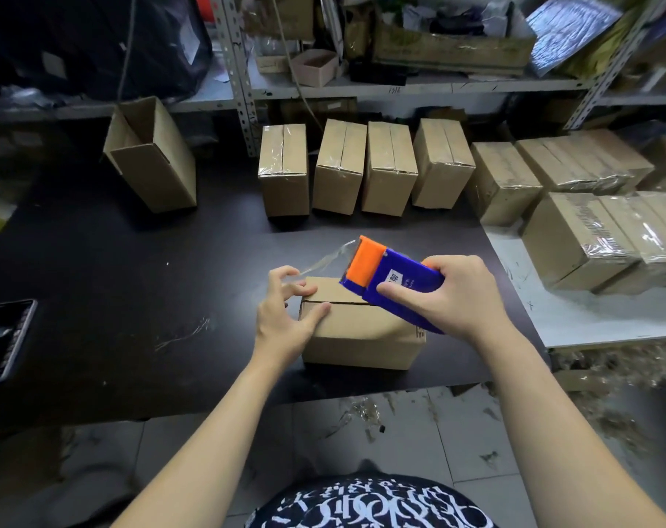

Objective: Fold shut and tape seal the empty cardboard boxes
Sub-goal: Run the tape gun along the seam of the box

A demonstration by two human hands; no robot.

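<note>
A small cardboard box [356, 335] lies on the dark table [133, 280] with its top flaps folded shut and the seam showing. My right hand [445, 295] grips a blue and orange tape dispenser [385, 274] just above the box's right half. A strip of clear tape [325, 261] stretches from the dispenser's orange end to my left hand [285, 314]. My left hand pinches the tape's free end over the box's left edge, its thumb resting on the top of the box.
A row of taped boxes [362, 169] stands at the back, with more stacked at the right [590, 222]. An open box [152, 154] leans at the back left. A phone [5, 337] lies at the table's left edge. Shelving rises behind.
</note>
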